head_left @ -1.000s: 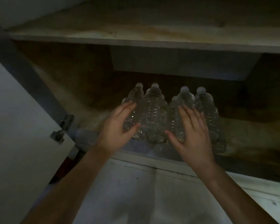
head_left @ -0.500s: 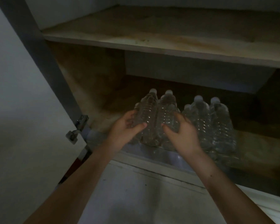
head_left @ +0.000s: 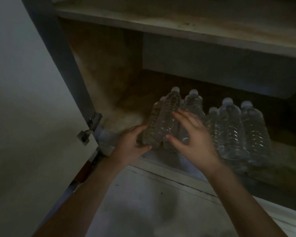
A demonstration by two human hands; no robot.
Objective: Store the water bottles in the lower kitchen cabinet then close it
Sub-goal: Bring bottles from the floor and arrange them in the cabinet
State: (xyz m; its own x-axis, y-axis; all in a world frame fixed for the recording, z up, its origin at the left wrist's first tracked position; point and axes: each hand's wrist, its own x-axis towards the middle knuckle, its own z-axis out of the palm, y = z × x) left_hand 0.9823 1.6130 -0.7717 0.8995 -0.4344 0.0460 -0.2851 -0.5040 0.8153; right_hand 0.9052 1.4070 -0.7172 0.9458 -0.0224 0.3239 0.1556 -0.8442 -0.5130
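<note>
Between the two grips, on the dim wooden floor of the lower cabinet [head_left: 126, 117], stand the clear plastic water bottles [head_left: 167, 115] with pale caps, a tight cluster near the front lip. The left grip [head_left: 132, 144] is curled round the base of the outermost bottle of that cluster, thumb tucked under its front edge. The right grip [head_left: 193, 139] lies released, fingers straight and spread, flat against the cluster's front face. Just past the right grip's little-finger side, a second cluster [head_left: 234, 132] of the same bottles stands upright. Whether it touches the first or merely sits beside it I cannot tell in this light.

My judgement is that the storing part is nearly done. Every bottle that shows is already inside the compartment, and the grips seem to be nudging the held cluster into line or deeper in. What is left is that last adjustment, drawing both grips clear, and shutting the cabinet — the flat white cabinet door [head_left: 24, 117] stands wide open outside the left grip, hung on a metal hinge [head_left: 89, 127]. Whether more bottles wait out of view cannot be said.

Above both grips runs a bare wooden upper shelf [head_left: 178, 21]; below the wrists lies a pale floor [head_left: 152, 211].

No writing can be read. No wrapper or brand label shows on the ribbed bottles — and the dimness would hide any small print.
</note>
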